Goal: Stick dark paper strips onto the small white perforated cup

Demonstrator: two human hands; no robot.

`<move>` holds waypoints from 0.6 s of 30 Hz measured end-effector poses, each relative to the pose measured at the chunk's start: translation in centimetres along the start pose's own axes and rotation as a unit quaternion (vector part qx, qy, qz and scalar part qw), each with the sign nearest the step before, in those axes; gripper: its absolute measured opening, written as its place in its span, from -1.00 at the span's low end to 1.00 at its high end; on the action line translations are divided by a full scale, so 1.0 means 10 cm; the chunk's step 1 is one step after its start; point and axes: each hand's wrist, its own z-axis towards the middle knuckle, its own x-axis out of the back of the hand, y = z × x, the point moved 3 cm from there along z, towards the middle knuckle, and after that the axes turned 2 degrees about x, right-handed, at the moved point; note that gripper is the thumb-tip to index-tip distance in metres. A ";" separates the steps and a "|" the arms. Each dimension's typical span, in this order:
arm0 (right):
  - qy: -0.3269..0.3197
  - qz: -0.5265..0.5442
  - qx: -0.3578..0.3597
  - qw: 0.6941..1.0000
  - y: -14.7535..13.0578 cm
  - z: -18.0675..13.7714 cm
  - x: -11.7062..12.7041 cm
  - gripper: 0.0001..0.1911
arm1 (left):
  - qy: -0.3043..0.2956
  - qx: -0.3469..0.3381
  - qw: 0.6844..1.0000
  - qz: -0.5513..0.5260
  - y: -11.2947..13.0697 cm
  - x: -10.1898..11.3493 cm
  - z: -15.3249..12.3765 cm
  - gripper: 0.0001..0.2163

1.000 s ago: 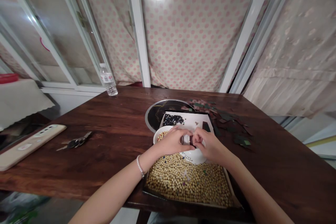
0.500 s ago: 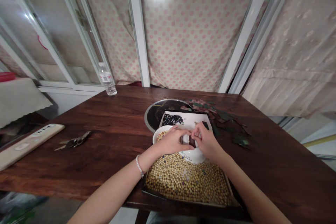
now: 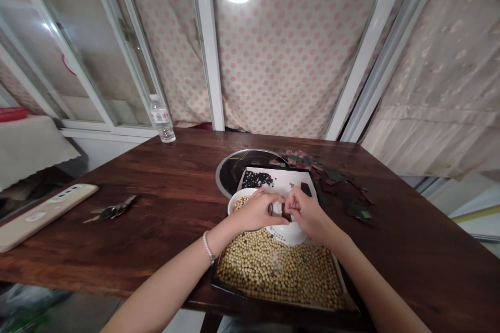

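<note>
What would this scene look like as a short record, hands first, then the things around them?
Left hand: thumb and fingers curved beside a dark piece; grip unclear
Right hand: fingertips bunched at the same piece; grip unclear
Wrist: bracelet on the left
Box: pale beads at the near end, dark beads in the far left corner
Bowl: white, small beads inside, partly hidden by the left hand
Table's left side: phone, keys, bottle
Table's right side: scattered scraps
</note>
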 end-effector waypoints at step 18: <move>-0.045 -0.082 0.043 0.995 -0.08 -0.08 -0.01 -0.79 | 0.003 -0.003 1.000 0.007 0.03 0.01 0.00 -0.70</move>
